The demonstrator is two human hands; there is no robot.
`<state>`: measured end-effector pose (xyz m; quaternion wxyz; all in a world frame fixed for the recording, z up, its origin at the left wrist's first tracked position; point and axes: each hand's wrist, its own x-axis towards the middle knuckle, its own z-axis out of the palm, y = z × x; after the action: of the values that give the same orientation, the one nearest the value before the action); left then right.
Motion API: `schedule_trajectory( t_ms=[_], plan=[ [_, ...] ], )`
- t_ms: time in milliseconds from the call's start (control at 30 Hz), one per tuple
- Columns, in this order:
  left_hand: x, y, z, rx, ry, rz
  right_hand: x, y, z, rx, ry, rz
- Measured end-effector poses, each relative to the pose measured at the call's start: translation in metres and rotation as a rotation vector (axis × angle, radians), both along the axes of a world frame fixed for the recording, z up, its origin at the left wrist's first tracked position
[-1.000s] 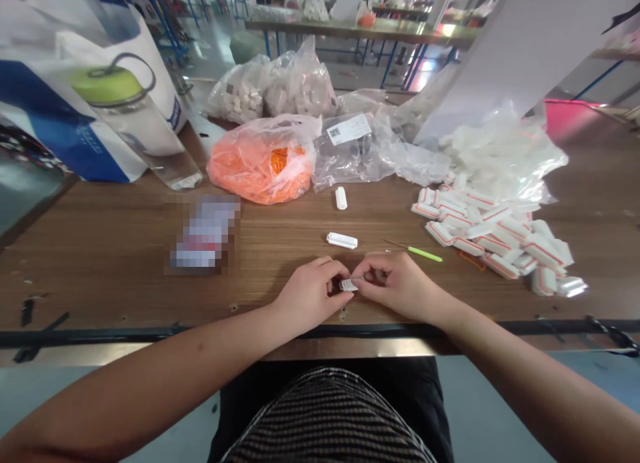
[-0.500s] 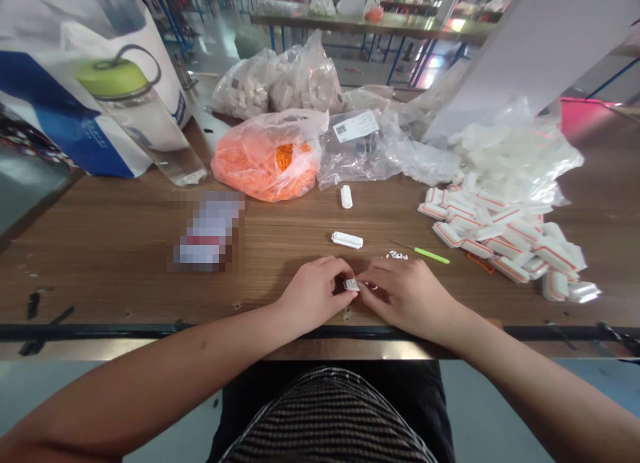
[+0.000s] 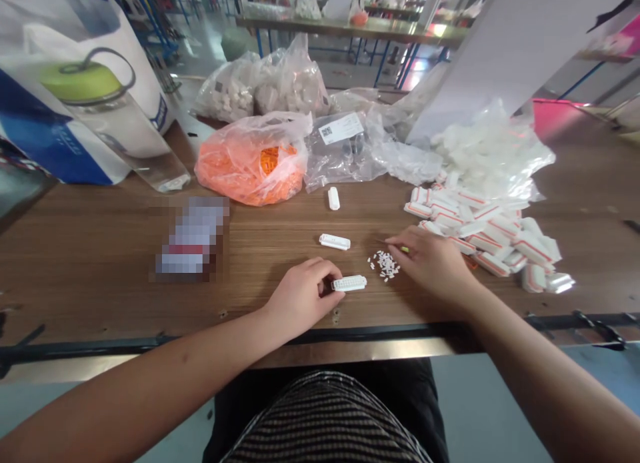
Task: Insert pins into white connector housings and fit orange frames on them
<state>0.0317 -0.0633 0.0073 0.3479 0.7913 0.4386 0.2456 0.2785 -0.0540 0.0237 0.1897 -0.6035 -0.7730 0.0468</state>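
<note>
While the left hand [image 3: 300, 296] pinches a white connector housing [image 3: 349, 283] flat against the desk [image 3: 100, 263], likely to steady it, the right hand [image 3: 433, 266] covers a green pick [image 3: 404, 249] beside loose white pins [image 3: 384, 264]; whether its fingers grip it is unclear.

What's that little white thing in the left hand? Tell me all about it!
The small white plastic block is long and narrow, with a row of tiny slots along its side. It lies flat on the brown wooden table, pinched at one end by the left hand. Nearby lie tiny white bits, apart.
</note>
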Motion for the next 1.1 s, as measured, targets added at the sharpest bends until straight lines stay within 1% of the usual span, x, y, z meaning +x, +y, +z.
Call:
schedule_trajectory(
  t_ms=[67,133,267,333,433,600,667,733,833,900,967,1100],
  plan=[
    [0.0,0.0,0.0,0.007,0.002,-0.012,0.015,0.009,-0.003,-0.059,0.018,-0.041],
    [-0.001,0.001,0.001,0.015,0.006,-0.019,0.021,0.014,-0.004,-0.121,0.059,-0.029],
    [0.0,0.001,0.001,0.024,0.007,-0.023,0.016,0.017,-0.003,-0.242,0.118,0.034],
    [0.0,0.001,0.001,0.015,0.006,-0.021,0.013,0.02,-0.001,-0.263,0.115,0.037],
    [0.0,0.001,0.002,-0.01,0.012,-0.011,0.01,0.026,0.006,-0.305,0.085,0.048],
    [0.001,0.0,0.002,-0.013,0.012,-0.005,0.001,0.034,0.017,-0.431,-0.085,0.035],
    [0.0,0.0,0.002,-0.021,0.013,-0.006,-0.004,0.036,0.019,-0.424,-0.147,0.049],
    [0.0,0.0,0.002,-0.03,0.016,-0.007,-0.007,0.037,0.019,-0.38,-0.201,0.092],
    [-0.001,0.0,0.001,-0.034,0.012,-0.008,-0.007,0.038,0.019,-0.354,-0.194,0.125],
    [-0.001,0.0,0.001,-0.036,0.008,-0.011,-0.005,0.038,0.021,-0.369,-0.127,0.104],
    [-0.001,0.0,0.001,-0.039,0.007,-0.012,-0.003,0.037,0.023,-0.384,-0.078,0.051],
    [-0.001,0.0,0.001,-0.034,0.011,-0.019,-0.005,0.035,0.023,-0.42,-0.127,-0.018]
  ],
)
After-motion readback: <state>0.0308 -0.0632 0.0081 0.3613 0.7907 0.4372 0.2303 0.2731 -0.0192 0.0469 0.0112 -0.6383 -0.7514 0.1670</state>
